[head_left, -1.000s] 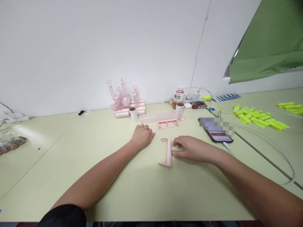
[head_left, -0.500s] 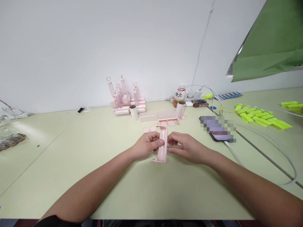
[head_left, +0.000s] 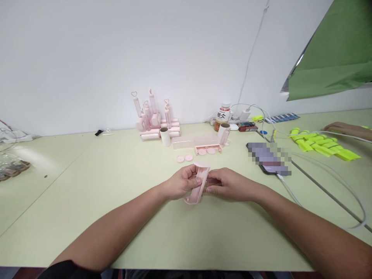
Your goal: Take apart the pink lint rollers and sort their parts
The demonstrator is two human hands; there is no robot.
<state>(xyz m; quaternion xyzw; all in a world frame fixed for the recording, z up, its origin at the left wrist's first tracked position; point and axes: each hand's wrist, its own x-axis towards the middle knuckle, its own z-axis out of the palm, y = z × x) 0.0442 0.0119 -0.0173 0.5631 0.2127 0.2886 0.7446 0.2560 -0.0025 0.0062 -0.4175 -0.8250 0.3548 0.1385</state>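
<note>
My left hand (head_left: 181, 182) grips a long pink trough-shaped part (head_left: 199, 186) by its middle, thumb inside it; the part leans with its top to the right. Right beside it, my right hand (head_left: 229, 184) is closed round a clear piece (head_left: 213, 182), mostly hidden by the fingers. Beyond my hands lie two small pink discs (head_left: 184, 158) and a pink tray (head_left: 208, 149) with round pieces in it. Clear flat pieces (head_left: 183, 143) lie just behind these.
Pink assembled pieces (head_left: 150, 133) and cardboard tubes (head_left: 165, 137) stand near the wall. A bottle (head_left: 223, 117), phone (head_left: 269, 159) and cables are to the right. Another person's hand (head_left: 340, 127) reaches over yellow-green strips (head_left: 322, 143).
The pink part has tilted, its top swinging right and its bottom left. Both hands have come slightly nearer to me. Another person's hand has appeared at the right.
</note>
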